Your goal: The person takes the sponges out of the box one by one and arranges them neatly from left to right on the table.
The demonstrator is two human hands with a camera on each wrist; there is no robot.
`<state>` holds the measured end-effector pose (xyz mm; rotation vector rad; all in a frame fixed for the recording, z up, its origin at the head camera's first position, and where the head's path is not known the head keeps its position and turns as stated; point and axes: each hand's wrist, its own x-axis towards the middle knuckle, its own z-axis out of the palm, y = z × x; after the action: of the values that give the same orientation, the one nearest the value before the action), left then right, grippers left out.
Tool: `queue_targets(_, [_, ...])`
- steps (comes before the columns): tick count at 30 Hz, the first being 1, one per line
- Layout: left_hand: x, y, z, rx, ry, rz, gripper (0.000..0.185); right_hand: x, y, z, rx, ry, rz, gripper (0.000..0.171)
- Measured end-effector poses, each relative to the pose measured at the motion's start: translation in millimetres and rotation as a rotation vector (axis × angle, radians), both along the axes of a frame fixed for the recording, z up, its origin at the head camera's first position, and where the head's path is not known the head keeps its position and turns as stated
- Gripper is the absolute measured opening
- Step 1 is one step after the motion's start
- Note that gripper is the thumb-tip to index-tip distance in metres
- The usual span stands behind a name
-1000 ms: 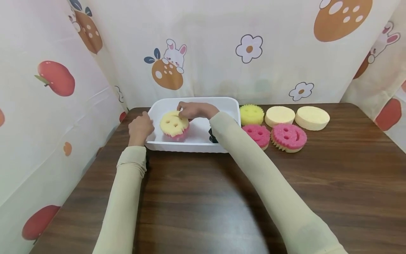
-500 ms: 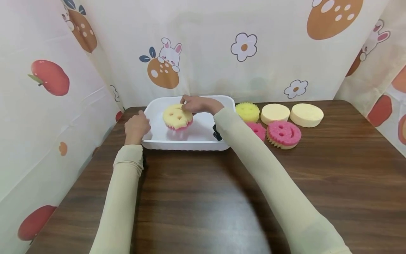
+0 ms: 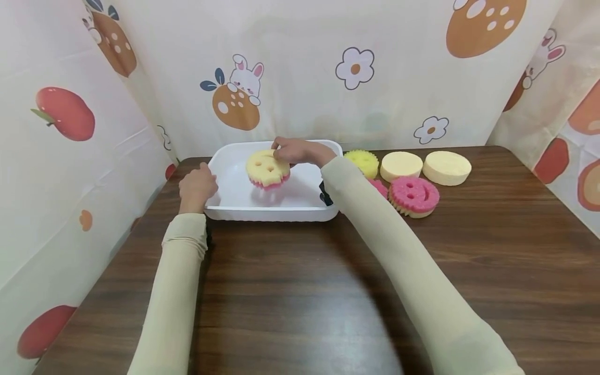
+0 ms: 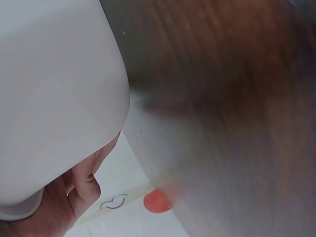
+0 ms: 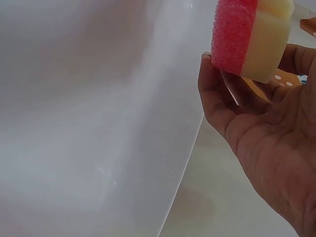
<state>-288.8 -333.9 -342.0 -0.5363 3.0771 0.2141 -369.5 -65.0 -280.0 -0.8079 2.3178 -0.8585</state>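
My right hand pinches a round smiley sponge, yellow on top and pink underneath, and holds it just above the floor of a white plastic tub. In the right wrist view the fingers curl round the sponge's pink and yellow edge over the white tub. My left hand grips the tub's left rim. In the left wrist view the fingers curl under the tub's white corner.
To the right of the tub lie a yellow smiley sponge, two plain cream round sponges, a pink smiley sponge and another pink one partly behind my right sleeve. Patterned curtains wall the brown table.
The right hand has lifted the sponge a little and carried it to the right and toward the back of the tub. The left hand stays on the rim.
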Motion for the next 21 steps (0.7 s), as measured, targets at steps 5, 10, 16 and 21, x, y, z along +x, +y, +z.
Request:
queue_targets(5, [-0.5, 1, -1.7, 0.008, -0.007, -0.004, 0.054, 0.8, 5, 3.0, 0.009, 0.002, 0.003, 0.041])
queue_targets(10, [-0.6, 0, -1.7, 0.010, 0.005, 0.001, 0.053, 3.4, 8, 8.2, -0.014, 0.005, -0.006, 0.039])
queue_targets(16, [1.1, 1, 1.1, 0.014, -0.002, 0.001, 0.053, 4.0, 12, 9.8, -0.011, -0.015, -0.026, 0.039])
queue_targets(21, [2.0, 1, 1.8, 0.012, 0.003, 0.003, 0.052, 4.7, 20, 10.8, -0.017, -0.019, -0.044, 0.040])
